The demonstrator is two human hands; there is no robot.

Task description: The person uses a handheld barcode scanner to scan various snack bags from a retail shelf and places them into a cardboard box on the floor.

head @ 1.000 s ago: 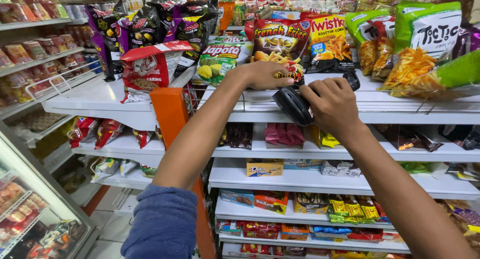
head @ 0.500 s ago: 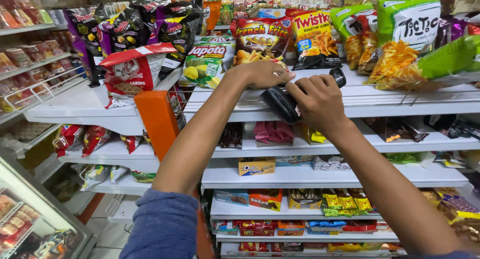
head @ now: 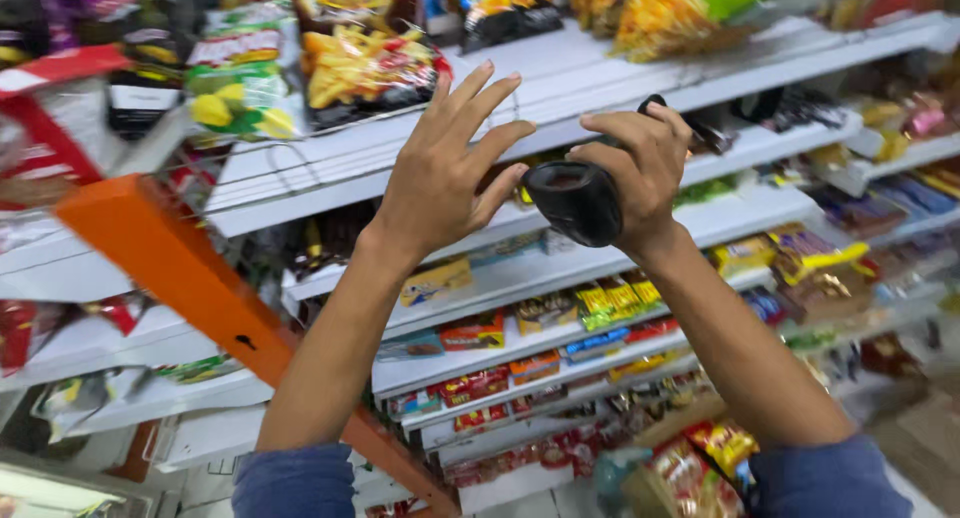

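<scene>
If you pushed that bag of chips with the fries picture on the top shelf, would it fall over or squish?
The bag of chips would probably squish: it looks puffed and crinkly, so soft. It likely weighs little for its size. It leans on the white shelf rather than standing, so a push from the open left hand might slide or tip it.

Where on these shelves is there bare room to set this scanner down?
Bare white stretch of the top shelf, right of the red chip bag and below the orange bags. Lower shelves are crowded. Right hand holds the black scanner; left hand is open.
</scene>
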